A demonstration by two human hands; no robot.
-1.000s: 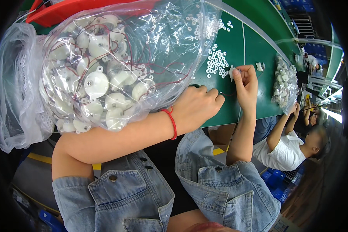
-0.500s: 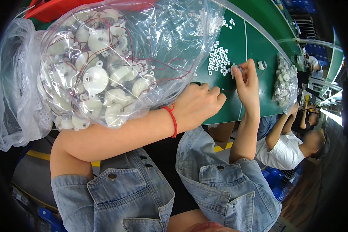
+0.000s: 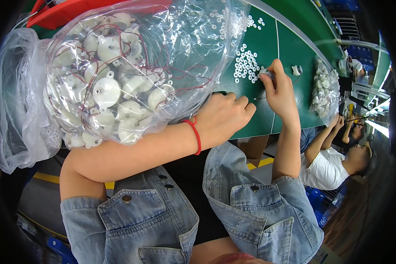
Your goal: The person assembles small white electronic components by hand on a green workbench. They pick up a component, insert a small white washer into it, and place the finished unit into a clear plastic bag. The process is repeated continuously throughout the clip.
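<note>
My right hand (image 3: 280, 90) pinches a small whitish-grey round part (image 3: 265, 73) between thumb and fingertips, at the right edge of a pile of small white rings (image 3: 245, 64). A thin dark wire trails below it toward the green table. Nearer to me, my left hand (image 3: 226, 115) rests at the table's front edge with its fingers curled in; what they hold, if anything, is hidden. Beside my left forearm lies a large clear plastic bag (image 3: 180, 37), full of white round wired parts (image 3: 106, 91) with small eyelets and dark red wires.
One more white part (image 3: 297, 70) lies on the green table (image 3: 290, 48), right of my right hand. A bag of white parts (image 3: 324, 90) lies farther right, where a co-worker in a white shirt (image 3: 328, 169) sits. A red tray (image 3: 61, 14) stands behind the large bag.
My right hand has moved slightly left with the small round part, bringing it closer to the white rings. My left hand stays nearly in place, fingers still curled.
</note>
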